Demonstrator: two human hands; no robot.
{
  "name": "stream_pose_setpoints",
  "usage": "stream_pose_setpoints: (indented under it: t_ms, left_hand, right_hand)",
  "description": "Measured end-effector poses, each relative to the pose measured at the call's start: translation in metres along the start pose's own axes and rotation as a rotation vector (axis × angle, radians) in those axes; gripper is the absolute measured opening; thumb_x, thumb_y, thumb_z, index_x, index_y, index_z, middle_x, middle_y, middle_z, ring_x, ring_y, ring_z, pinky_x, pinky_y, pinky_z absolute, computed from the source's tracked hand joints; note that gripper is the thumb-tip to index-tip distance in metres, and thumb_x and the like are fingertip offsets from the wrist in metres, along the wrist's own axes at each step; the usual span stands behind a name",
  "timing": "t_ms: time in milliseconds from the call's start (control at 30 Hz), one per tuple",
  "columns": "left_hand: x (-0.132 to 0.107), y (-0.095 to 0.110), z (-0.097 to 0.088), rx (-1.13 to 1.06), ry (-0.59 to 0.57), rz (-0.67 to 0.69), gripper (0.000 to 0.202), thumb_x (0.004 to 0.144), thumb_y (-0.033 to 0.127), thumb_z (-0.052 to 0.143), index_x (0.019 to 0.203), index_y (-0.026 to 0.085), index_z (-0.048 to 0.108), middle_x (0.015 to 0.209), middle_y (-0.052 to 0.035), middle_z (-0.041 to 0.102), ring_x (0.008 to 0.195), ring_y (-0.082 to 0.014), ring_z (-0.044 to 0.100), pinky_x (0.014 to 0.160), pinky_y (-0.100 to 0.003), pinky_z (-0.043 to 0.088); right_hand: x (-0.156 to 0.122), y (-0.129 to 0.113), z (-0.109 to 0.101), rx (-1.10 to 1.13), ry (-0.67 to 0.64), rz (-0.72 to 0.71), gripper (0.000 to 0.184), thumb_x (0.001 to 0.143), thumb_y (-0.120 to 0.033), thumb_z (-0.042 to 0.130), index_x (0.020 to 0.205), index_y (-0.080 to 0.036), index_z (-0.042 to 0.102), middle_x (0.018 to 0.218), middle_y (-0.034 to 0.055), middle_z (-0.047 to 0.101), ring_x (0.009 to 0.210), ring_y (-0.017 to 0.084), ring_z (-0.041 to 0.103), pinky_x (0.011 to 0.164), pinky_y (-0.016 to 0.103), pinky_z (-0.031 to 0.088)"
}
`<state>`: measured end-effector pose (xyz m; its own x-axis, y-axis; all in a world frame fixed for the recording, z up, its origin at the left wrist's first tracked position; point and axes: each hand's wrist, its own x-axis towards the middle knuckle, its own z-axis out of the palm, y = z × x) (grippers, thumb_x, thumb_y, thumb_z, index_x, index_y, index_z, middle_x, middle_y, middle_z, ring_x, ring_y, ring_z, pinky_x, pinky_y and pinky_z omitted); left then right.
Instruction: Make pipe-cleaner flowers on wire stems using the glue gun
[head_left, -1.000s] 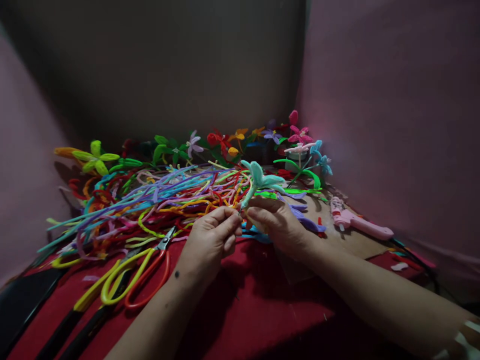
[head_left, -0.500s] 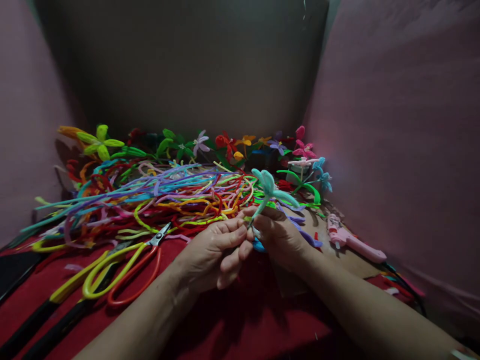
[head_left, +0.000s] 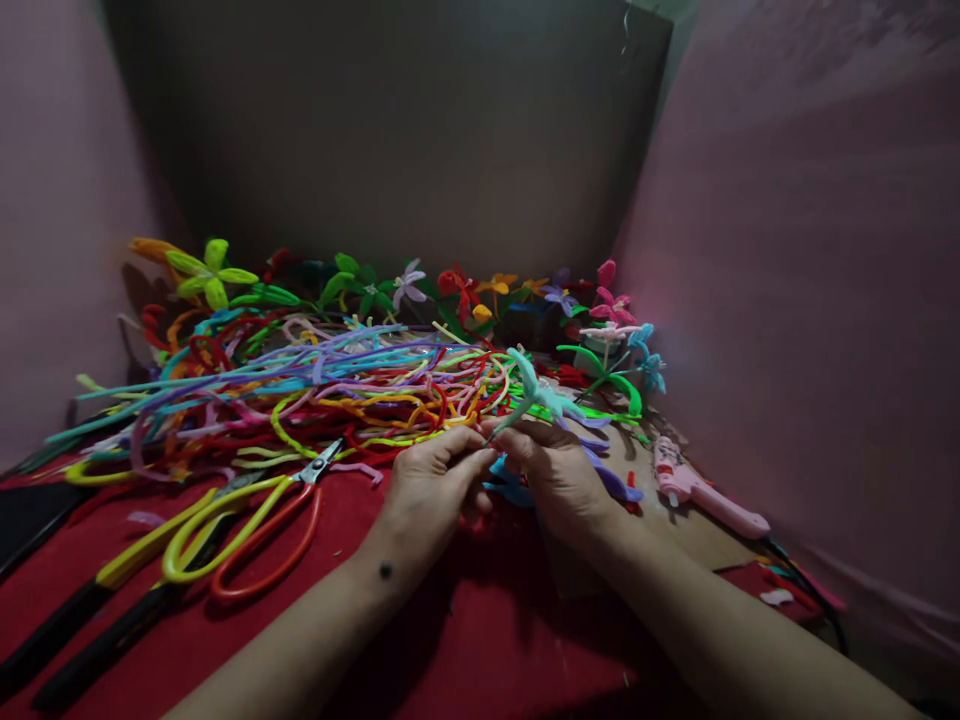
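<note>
Both my hands meet over the red cloth around a mint-green pipe-cleaner flower. My left hand is closed, its thumb and fingertips pinching the lower end of the stem. Just beside it, my right hand is closed too, gripping the stem nearer the petals. The flower leans to the right, petals above my right hand. Blue pipe-cleaner pieces lie under my hands, and purple ones lie behind my right hand, partly covered.
A heap of colourful pipe cleaners spreads behind my hands. Scissors with red and yellow handles and yellow-and-black-handled pliers lie at left. A pink glue gun with a cable rests on cardboard at right. Finished flowers line the back wall.
The mint flower has tipped over to the right and turned, its petals now lower. My left hand has rolled so its back faces up, fingers closer in to the stem. The view has shifted slightly.
</note>
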<state>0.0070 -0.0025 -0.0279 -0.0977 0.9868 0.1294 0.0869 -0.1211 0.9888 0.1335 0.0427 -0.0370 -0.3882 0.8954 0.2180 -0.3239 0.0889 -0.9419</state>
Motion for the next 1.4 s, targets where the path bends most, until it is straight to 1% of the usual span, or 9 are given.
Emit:
stream_pose_setpoints:
  t_ms: [300, 500, 600, 700, 767, 900, 967, 1167, 1400]
  left_hand:
    - [0.002, 0.009, -0.006, -0.277, -0.187, -0.103, 0.018, 0.076, 0.026, 0.058, 0.063, 0.013, 0.056, 0.045, 0.0007, 0.058, 0.036, -0.0106, 0.052, 0.04, -0.022, 0.046]
    - [0.007, -0.003, -0.013, -0.496, -0.352, -0.219, 0.014, 0.08, 0.023, 0.056, 0.071, 0.012, 0.058, 0.058, -0.0014, 0.064, 0.033, -0.0066, 0.05, 0.032, -0.017, 0.041]
    - [0.006, -0.003, -0.014, -0.553, -0.422, -0.249, 0.019, 0.084, 0.025, 0.05, 0.07, 0.012, 0.056, 0.051, -0.0001, 0.061, 0.028, -0.0052, 0.046, 0.03, -0.015, 0.036]
    - [0.004, 0.0, -0.013, -0.514, -0.478, -0.248, 0.024, 0.085, 0.029, 0.048, 0.068, 0.013, 0.055, 0.045, 0.0009, 0.057, 0.027, -0.0065, 0.045, 0.031, -0.017, 0.037]
    - [0.004, 0.002, -0.011, -0.386, -0.439, -0.196, 0.023, 0.083, 0.031, 0.05, 0.069, 0.013, 0.055, 0.049, 0.0003, 0.059, 0.033, -0.0083, 0.05, 0.037, -0.019, 0.041]
    - [0.005, 0.002, -0.003, -0.083, -0.085, -0.035, 0.011, 0.071, 0.024, 0.062, 0.075, 0.016, 0.056, 0.057, 0.0047, 0.058, 0.039, -0.0082, 0.05, 0.04, -0.02, 0.04]
    - [0.005, 0.002, -0.001, -0.027, 0.018, 0.005, 0.01, 0.068, 0.022, 0.063, 0.069, 0.017, 0.055, 0.053, 0.0066, 0.054, 0.038, -0.0074, 0.047, 0.04, -0.02, 0.037]
    - [0.003, 0.005, -0.004, -0.159, -0.063, -0.044, 0.013, 0.073, 0.023, 0.06, 0.063, 0.016, 0.054, 0.045, 0.0047, 0.055, 0.041, -0.0087, 0.051, 0.051, -0.021, 0.043]
    - [0.006, 0.003, -0.011, -0.344, -0.261, -0.075, 0.016, 0.078, 0.025, 0.058, 0.066, 0.015, 0.055, 0.045, 0.0022, 0.058, 0.041, -0.0088, 0.053, 0.05, -0.02, 0.042]
  right_hand:
    - [0.001, -0.008, -0.003, -0.114, -0.061, -0.11, 0.01, 0.073, -0.024, 0.063, 0.067, -0.016, 0.066, 0.067, -0.001, 0.057, 0.065, 0.012, 0.05, 0.067, 0.028, 0.04]
    - [0.006, -0.004, -0.005, -0.067, -0.099, -0.088, 0.018, 0.073, -0.027, 0.065, 0.089, -0.022, 0.071, 0.082, 0.0017, 0.067, 0.081, 0.017, 0.058, 0.079, 0.033, 0.042]
    - [0.005, -0.004, -0.004, -0.013, -0.135, -0.064, 0.017, 0.073, -0.026, 0.065, 0.088, -0.022, 0.071, 0.077, 0.0017, 0.066, 0.075, 0.016, 0.058, 0.075, 0.032, 0.044]
    - [0.005, -0.003, -0.003, 0.024, -0.077, -0.06, 0.01, 0.07, -0.024, 0.068, 0.078, -0.02, 0.072, 0.067, 0.001, 0.064, 0.066, 0.014, 0.056, 0.068, 0.03, 0.044]
    - [0.004, -0.001, -0.003, 0.027, -0.02, -0.053, 0.007, 0.067, -0.023, 0.069, 0.073, -0.019, 0.071, 0.066, 0.0002, 0.062, 0.065, 0.014, 0.054, 0.066, 0.028, 0.043]
    - [0.004, 0.001, -0.003, 0.0, 0.062, -0.002, 0.011, 0.065, -0.028, 0.071, 0.065, -0.018, 0.065, 0.057, -0.0045, 0.052, 0.054, 0.009, 0.042, 0.053, 0.023, 0.034]
    - [0.004, 0.0, -0.003, -0.052, 0.092, -0.014, 0.013, 0.066, -0.029, 0.071, 0.065, -0.018, 0.064, 0.058, -0.005, 0.049, 0.053, 0.008, 0.039, 0.051, 0.023, 0.032]
    - [0.0, -0.009, 0.002, -0.178, 0.096, -0.054, 0.013, 0.069, -0.028, 0.067, 0.064, -0.017, 0.063, 0.064, -0.0015, 0.05, 0.06, 0.01, 0.041, 0.056, 0.025, 0.035]
    - [0.001, -0.01, -0.003, -0.236, -0.019, -0.263, 0.009, 0.072, -0.024, 0.066, 0.078, -0.02, 0.07, 0.079, 0.0011, 0.059, 0.076, 0.016, 0.051, 0.073, 0.029, 0.041]
